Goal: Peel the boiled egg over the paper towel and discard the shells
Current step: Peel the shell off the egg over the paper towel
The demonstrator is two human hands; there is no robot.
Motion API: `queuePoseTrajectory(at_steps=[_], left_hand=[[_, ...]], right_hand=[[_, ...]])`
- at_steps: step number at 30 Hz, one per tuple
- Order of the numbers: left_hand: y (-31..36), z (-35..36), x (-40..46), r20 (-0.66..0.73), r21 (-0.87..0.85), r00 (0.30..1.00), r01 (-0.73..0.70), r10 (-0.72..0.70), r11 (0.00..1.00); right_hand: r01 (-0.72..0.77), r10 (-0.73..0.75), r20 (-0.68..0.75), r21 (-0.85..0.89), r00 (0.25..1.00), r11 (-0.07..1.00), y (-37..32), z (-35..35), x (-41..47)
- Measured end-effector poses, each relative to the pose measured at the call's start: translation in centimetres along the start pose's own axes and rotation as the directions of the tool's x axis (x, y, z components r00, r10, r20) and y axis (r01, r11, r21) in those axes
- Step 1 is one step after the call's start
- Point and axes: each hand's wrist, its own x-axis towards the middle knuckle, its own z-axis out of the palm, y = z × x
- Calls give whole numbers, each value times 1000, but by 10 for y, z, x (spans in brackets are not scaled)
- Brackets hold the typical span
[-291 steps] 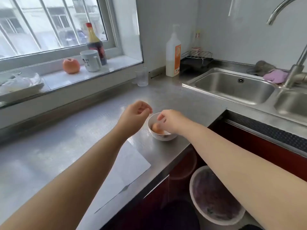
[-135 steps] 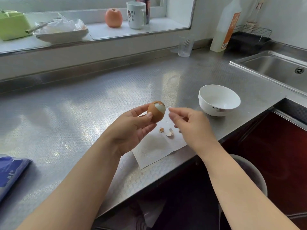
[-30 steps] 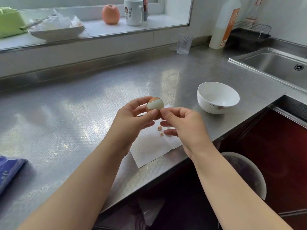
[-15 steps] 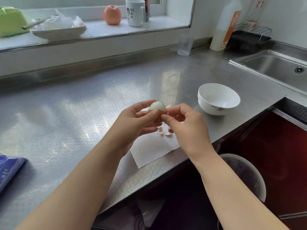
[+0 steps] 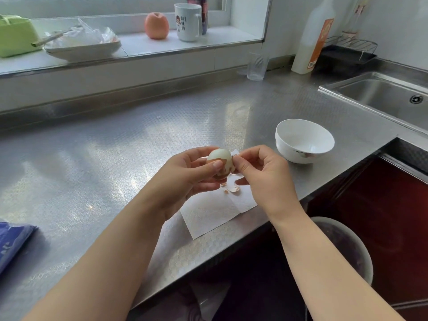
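While the left hand [image 5: 185, 179] grips the boiled egg [image 5: 220, 161] between thumb and fingers above the paper towel [image 5: 215, 212], I see far more bare white on it than a few seconds back: the whole upper half now shows clean, where only a small patch at the tip was exposed before. Brown shell remains as a ragged band around the lower part, just under the left thumb. The right hand [image 5: 261, 174] is closed in a narrow pinch against the egg's right side; a thin sliver shows at its fingertips, probably a strip of shell, though I cannot tell for sure. Shell fragments [image 5: 232, 189] lie on the towel directly below the egg, so the pieces are landing where they should.

I judge the peeling to be a bit past halfway. The remaining band should come off in a few more pulls, and the egg will likely need turning in the left hand to reach the hidden side. After that, the towel and its scraps still have to go into the bin [image 5: 347, 251] below the counter edge. The white bowl [image 5: 304, 140] sits empty nearby on the steel counter [image 5: 115, 158].
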Motion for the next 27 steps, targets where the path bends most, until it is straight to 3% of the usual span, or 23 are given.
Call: queuePoseTrajectory(at_steps=[5,7,11,14,19,24,27], left_hand=[[1,1,0,0,-38,1000,19,-19,999],[2,-1,1,-25,-41,999,25,-26,999],[2,-5,2,-47,-38,998,28,-30,999],[2,-6,2,-34,-45,999,32,-34,998],[3,-5,1,-19,-43,1000,8,-9,999],[0,-3,3,-71,18,997,-20,22,1000],[0,-1,2,-114,49,993,-27,32,998]], right_hand=[[-55,54,-70,-8,996,998,2,-7,6],[-76,70,-59,-113,996,991,6,-9,7],[-50,102,108,-405,989,913,13,-8,6],[11,89,183,-483,979,876,11,-5,4],[12,26,83,-428,996,904,3,-7,3],[26,68,192,-447,979,894,2,-6,2],[39,-3,101,-358,995,933,1,-3,-1]])
